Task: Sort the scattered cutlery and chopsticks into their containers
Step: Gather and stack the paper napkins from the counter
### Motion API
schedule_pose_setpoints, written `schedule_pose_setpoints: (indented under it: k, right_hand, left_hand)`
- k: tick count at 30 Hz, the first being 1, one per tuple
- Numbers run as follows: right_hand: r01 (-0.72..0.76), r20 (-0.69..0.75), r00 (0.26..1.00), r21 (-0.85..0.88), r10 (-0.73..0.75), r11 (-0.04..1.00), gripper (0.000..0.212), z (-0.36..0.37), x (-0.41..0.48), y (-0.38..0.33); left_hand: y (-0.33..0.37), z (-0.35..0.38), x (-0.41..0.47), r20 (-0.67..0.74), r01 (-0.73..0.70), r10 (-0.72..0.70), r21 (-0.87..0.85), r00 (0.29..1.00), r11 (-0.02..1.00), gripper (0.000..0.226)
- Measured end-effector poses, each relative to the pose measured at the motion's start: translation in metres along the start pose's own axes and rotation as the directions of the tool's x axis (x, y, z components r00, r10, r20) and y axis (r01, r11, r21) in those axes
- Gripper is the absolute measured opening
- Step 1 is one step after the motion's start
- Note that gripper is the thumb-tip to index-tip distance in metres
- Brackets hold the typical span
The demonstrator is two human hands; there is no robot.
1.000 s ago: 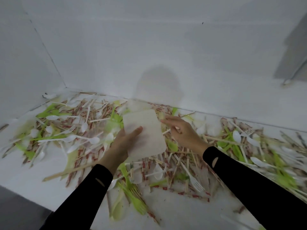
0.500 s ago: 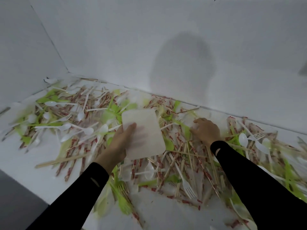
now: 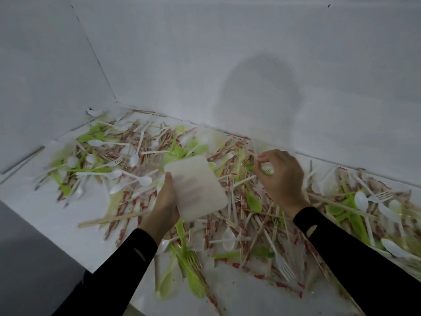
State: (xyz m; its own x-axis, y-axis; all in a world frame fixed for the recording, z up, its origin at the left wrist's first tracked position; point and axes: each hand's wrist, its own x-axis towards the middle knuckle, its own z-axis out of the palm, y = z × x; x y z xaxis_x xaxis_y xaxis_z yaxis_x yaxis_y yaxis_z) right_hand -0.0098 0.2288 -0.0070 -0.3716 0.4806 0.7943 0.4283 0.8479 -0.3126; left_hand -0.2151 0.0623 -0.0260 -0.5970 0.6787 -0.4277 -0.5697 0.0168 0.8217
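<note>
A translucent white plastic container (image 3: 196, 185) is held above the pile by my left hand (image 3: 164, 202), thumb on its near face and fingers showing through from behind. My right hand (image 3: 281, 179) hovers just right of it with fingers curled and thumb and forefinger pinched together over the cutlery; what they pinch is too small to tell. Below lies a dense scatter of white spoons (image 3: 136, 177), white forks (image 3: 283, 267), green forks (image 3: 193, 275), green spoons (image 3: 252, 200), bare wooden chopsticks (image 3: 114, 218) and red-and-white wrapped chopsticks (image 3: 124, 201).
The pile covers a white table (image 3: 239, 297) set against white walls (image 3: 205, 65) behind and at the left. The table's front-left edge drops to a dark floor (image 3: 34, 258). More spoons and forks (image 3: 376, 201) lie at the far right.
My right hand has lifted off the pile and its fingers have come together in a pinch. My left hand keeps holding the container in about the same place.
</note>
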Motion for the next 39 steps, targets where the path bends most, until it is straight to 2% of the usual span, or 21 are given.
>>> schedule_pose_setpoints:
  k: [3, 6, 8, 10, 11, 13, 15, 16, 17, 18, 20, 21, 22, 23, 27, 29, 33, 35, 37, 38, 39]
  right_hand:
    - [0.181, 0.026, 0.981, 0.224, -0.191, 0.958, 0.006, 0.023, 0.001, -0.071]
    - [0.298, 0.106, 0.931, 0.336, -0.35, 0.893, 0.008, 0.061, -0.007, -0.138]
    - [0.367, 0.158, 0.879, 0.374, -0.449, 0.852, 0.011, 0.089, -0.012, -0.167]
    - [0.397, 0.218, 0.828, 0.424, -0.517, 0.814, 0.014, 0.12, -0.008, -0.189]
    - [0.376, 0.254, 0.82, 0.434, -0.512, 0.818, 0.017, 0.133, -0.003, -0.193]
    - [0.27, 0.319, 0.857, 0.389, -0.404, 0.88, 0.026, 0.157, 0.01, -0.197]
    - [0.019, 0.442, 0.886, 0.269, -0.141, 0.963, 0.028, 0.173, 0.022, -0.196]
    - [-0.144, 0.544, 0.839, 0.167, 0.031, 0.975, 0.028, 0.181, 0.026, -0.19]
    - [-0.285, 0.657, 0.729, 0.033, 0.195, 0.958, 0.034, 0.187, 0.029, -0.187]
    - [-0.393, 0.745, 0.576, -0.109, 0.337, 0.913, 0.045, 0.194, 0.029, -0.185]
    - [-0.547, 0.839, 0.26, -0.279, 0.477, 0.789, 0.063, 0.201, 0.029, -0.188]
    - [-0.603, 0.858, 0.138, -0.324, 0.495, 0.729, 0.07, 0.203, 0.027, -0.191]
    - [-0.633, 0.861, 0.073, -0.351, 0.504, 0.69, 0.074, 0.206, 0.026, -0.196]
    - [-0.65, 0.855, 0.06, -0.359, 0.516, 0.67, 0.075, 0.208, 0.024, -0.199]
    - [-0.67, 0.804, 0.16, -0.338, 0.573, 0.661, 0.063, 0.219, 0.02, -0.21]
    - [-0.704, 0.792, 0.149, -0.335, 0.592, 0.626, 0.057, 0.222, 0.021, -0.213]
    - [-0.892, 0.82, 0.017, -0.246, 0.573, 0.379, 0.031, 0.221, 0.024, -0.215]
    - [-0.964, 0.861, -0.004, -0.139, 0.508, 0.228, 0.022, 0.218, 0.032, -0.214]
    - [-0.998, 0.874, 0.052, 0.057, 0.483, 0.005, 0.015, 0.216, 0.042, -0.21]
    - [-0.979, 0.86, 0.108, 0.179, 0.498, -0.095, 0.013, 0.215, 0.047, -0.208]
    - [-0.944, 0.832, 0.173, 0.292, 0.528, -0.15, 0.012, 0.214, 0.053, -0.205]
  left_hand:
    - [0.012, -0.007, 0.006, 0.044, 0.028, -0.028, -0.005, 0.999, 1.0, 0.055]
    - [0.04, -0.029, 0.013, 0.094, 0.029, -0.027, -0.026, 0.995, 0.999, 0.062]
    - [0.059, -0.049, 0.019, 0.085, -0.029, 0.031, -0.024, 0.996, 0.999, 0.049]
    - [0.08, -0.08, 0.029, 0.007, -0.095, 0.095, 0.0, 0.995, 0.995, 0.04]
    - [0.088, -0.096, 0.035, 0.002, -0.11, 0.11, 0.013, 0.994, 0.994, 0.038]
    - [0.106, -0.132, 0.047, 0.042, -0.134, 0.133, 0.038, 0.99, 0.99, 0.037]
    - [0.124, -0.169, 0.055, 0.039, -0.176, 0.174, 0.06, 0.984, 0.982, 0.041]
    - [0.131, -0.183, 0.057, 0.039, -0.201, 0.198, 0.066, 0.979, 0.977, 0.045]
    - [0.138, -0.197, 0.058, 0.037, -0.216, 0.214, 0.064, 0.976, 0.974, 0.052]
    - [0.144, -0.209, 0.06, 0.031, -0.224, 0.222, 0.065, 0.975, 0.973, 0.055]
    - [0.153, -0.228, 0.064, -0.027, -0.216, 0.218, 0.057, 0.976, 0.975, 0.048]
    - [0.156, -0.235, 0.068, -0.055, -0.209, 0.211, 0.051, 0.976, 0.977, 0.043]
    - [0.159, -0.243, 0.073, -0.073, -0.204, 0.208, 0.055, 0.975, 0.977, 0.041]
    - [0.161, -0.249, 0.077, -0.075, -0.207, 0.212, 0.065, 0.974, 0.976, 0.041]
    - [0.165, -0.264, 0.089, -0.052, -0.2, 0.204, 0.066, 0.978, 0.978, 0.041]
    - [0.166, -0.268, 0.094, -0.031, -0.195, 0.198, 0.073, 0.98, 0.978, 0.042]
    - [0.168, -0.267, 0.103, -0.032, -0.163, 0.167, 0.097, 0.985, 0.982, 0.045]
    - [0.171, -0.264, 0.108, -0.033, -0.121, 0.123, 0.072, 0.992, 0.99, 0.043]
    - [0.174, -0.259, 0.111, -0.013, -0.086, 0.087, 0.039, 0.996, 0.996, 0.038]
    - [0.174, -0.257, 0.112, -0.003, -0.079, 0.079, 0.021, 0.997, 0.997, 0.037]
    - [0.175, -0.255, 0.113, -0.003, -0.076, 0.076, -0.001, 0.997, 0.997, 0.037]
